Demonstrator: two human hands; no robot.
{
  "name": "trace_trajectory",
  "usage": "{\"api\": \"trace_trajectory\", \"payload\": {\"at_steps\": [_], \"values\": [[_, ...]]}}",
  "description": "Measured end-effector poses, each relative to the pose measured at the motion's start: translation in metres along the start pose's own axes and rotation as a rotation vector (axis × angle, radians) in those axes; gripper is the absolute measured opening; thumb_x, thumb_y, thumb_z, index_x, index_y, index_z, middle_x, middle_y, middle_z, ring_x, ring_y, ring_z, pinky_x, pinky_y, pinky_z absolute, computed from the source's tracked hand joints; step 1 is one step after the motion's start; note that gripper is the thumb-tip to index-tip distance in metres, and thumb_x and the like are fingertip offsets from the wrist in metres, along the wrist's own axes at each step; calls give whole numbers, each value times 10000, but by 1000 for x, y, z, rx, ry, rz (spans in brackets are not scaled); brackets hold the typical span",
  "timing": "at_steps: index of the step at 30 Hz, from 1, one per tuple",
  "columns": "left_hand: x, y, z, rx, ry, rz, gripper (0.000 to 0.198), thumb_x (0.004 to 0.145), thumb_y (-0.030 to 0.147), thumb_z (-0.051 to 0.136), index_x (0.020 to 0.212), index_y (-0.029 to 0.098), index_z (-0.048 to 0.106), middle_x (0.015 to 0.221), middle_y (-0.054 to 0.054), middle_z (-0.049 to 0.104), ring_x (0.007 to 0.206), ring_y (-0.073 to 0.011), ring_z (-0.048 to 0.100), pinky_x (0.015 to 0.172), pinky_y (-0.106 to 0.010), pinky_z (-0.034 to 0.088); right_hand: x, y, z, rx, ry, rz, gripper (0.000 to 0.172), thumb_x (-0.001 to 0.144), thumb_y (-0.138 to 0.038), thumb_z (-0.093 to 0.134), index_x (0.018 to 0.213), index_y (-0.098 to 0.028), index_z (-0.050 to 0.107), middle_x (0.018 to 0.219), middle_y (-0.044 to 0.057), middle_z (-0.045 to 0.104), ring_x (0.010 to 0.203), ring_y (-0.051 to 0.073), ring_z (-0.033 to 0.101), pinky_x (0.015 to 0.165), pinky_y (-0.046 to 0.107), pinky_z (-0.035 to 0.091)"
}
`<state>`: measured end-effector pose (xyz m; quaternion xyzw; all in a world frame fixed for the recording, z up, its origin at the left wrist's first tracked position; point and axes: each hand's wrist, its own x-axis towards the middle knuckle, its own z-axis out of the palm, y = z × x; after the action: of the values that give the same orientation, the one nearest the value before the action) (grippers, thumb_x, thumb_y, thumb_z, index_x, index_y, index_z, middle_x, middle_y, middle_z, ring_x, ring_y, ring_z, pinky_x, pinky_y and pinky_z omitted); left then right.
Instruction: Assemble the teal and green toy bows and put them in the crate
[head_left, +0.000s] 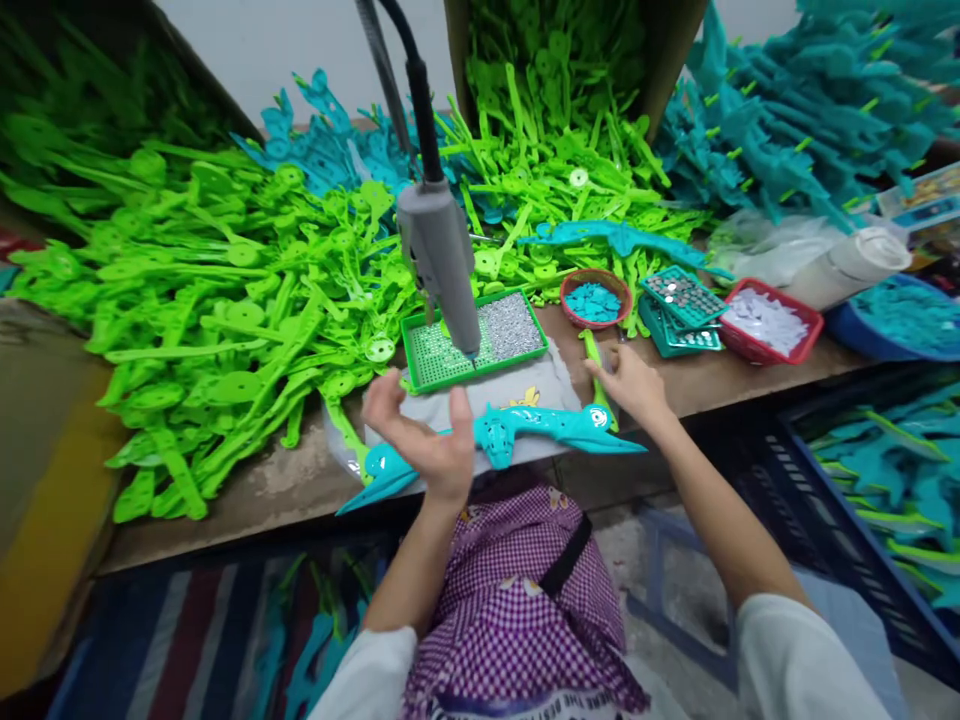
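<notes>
A turquoise plastic toy part with two long wings lies across a grey cloth at the table's front edge. My left hand is over its left wing, fingers apart and raised, with nothing visible in them. At the other wing, my right hand has its thumb and fingers closed on a bright green plastic strip, whose lower end reaches the wing tip. A grey electric screwdriver hangs bit-down just above the left hand. Behind it sits a green tray with a perforated bed and many small silver screws.
Heaps of green plastic parts cover the left and back. Along the right stand a red-brown basket of turquoise pieces, teal trays, a red basket of white pieces and a white bottle. Crates flank my lap.
</notes>
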<state>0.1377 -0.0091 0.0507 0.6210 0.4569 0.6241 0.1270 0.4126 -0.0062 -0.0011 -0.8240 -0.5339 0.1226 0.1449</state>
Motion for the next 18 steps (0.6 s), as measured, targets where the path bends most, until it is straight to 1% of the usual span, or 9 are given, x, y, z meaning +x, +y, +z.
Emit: {"api": "trace_trajectory", "payload": {"at_steps": [1, 2, 4, 8, 10, 12, 13, 15, 18], "values": [[-6, 8, 3, 13, -93, 102, 628, 791, 297, 691, 1344, 248, 397, 1324, -97, 470, 1272, -267, 442, 1091, -476, 333, 2, 3, 4, -1, -24, 1, 637, 796, -631, 510, 1216, -152, 528, 1144, 189, 626, 1011, 342, 608, 815, 425, 448], [-11, 14, 8, 8, -274, 192, 556, 802, 307, 676, 1306, 247, 449, 1276, -93, 511, 1225, -261, 486, 1065, -462, 366, 4, 4, 8, 23, -32, 1, 627, 777, -596, 552, 1216, -150, 525, 1109, 182, 640, 996, 335, 610, 814, 414, 442], [-12, 19, 28, -7, -728, 261, 446, 824, 356, 644, 1236, 228, 530, 1196, -103, 577, 1141, -261, 544, 993, -438, 431, 7, 5, 14, 138, -9, 23, 557, 747, -515, 605, 1158, -142, 554, 999, 146, 666, 917, 296, 616, 784, 376, 434], [8, 1, 95, -9, -1399, 46, 439, 811, 524, 599, 1046, 156, 650, 986, -112, 674, 897, -253, 624, 780, -368, 489, 10, 12, 17, 613, 81, 73, 394, 710, -513, 600, 843, -143, 586, 691, 3, 589, 663, 159, 513, 641, 276, 394], [20, -11, 125, -62, -1794, -89, 465, 774, 591, 599, 853, 143, 690, 784, -77, 685, 699, -200, 611, 652, -301, 465, 9, 15, 15, 850, 128, 81, 394, 686, -531, 613, 789, -155, 556, 640, -44, 529, 619, 116, 446, 603, 241, 365], [26, -18, 143, -146, -2066, -288, 510, 711, 641, 632, 798, 142, 690, 720, -52, 677, 626, -164, 583, 604, -267, 436, 4, 14, 13, 986, 156, 114, 403, 659, -534, 642, 787, -165, 541, 633, -63, 498, 612, 98, 414, 591, 225, 347], [27, -19, 147, -182, -2121, -410, 532, 670, 655, 661, 806, 141, 688, 726, -48, 679, 623, -157, 579, 603, -261, 431, 1, 13, 11, 1024, 166, 138, 408, 652, -534, 653, 794, -170, 538, 638, -66, 491, 614, 94, 409, 590, 221, 343], [27, -17, 147, -235, -2105, -642, 570, 595, 644, 726, 841, 132, 682, 757, -57, 683, 632, -156, 580, 616, -267, 430, -9, 10, 9, 1095, 192, 195, 415, 660, -541, 653, 823, -179, 534, 655, -67, 483, 617, 93, 409, 587, 219, 342], [23, -11, 139, -237, -2013, -798, 559, 543, 593, 782, 821, 121, 671, 727, -59, 663, 590, -145, 555, 591, -277, 407, -23, 8, 7, 1208, 230, 282, 406, 693, -553, 637, 840, -194, 518, 666, -71, 458, 605, 88, 409, 564, 213, 345]]}}
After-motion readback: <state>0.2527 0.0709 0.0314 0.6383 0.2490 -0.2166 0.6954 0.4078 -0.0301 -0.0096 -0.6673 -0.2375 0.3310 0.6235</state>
